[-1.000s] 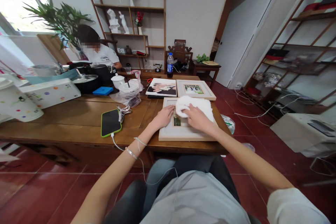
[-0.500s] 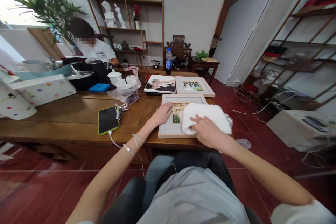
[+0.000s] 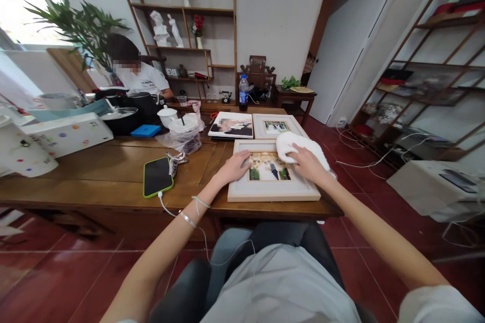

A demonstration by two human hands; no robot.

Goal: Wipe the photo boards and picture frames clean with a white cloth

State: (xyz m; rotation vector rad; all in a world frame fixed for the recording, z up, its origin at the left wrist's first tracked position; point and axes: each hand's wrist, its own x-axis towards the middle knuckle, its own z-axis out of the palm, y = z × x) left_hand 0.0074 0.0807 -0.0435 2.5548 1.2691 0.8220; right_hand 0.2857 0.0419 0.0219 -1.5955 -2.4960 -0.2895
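Observation:
A white-framed photo (image 3: 265,189) lies flat near the front edge of the wooden table (image 3: 94,176). My left hand (image 3: 235,166) rests flat on the frame's left side, fingers stretched out. My right hand (image 3: 307,162) presses a white cloth (image 3: 293,142) onto the frame's upper right corner, fingers curled over it. The picture in the middle of the frame is uncovered.
Behind lie a second framed photo (image 3: 278,126) and a photo book (image 3: 232,124). A green-cased phone (image 3: 157,176) on a cable, a crumpled wrapper, a bagged container (image 3: 184,132), boxes and pots sit to the left. Another person (image 3: 132,73) sits at the far side.
My right hand swept the cloth from the frame's top to its lower right, then up to the upper right corner, uncovering the picture. My left hand stayed on the frame.

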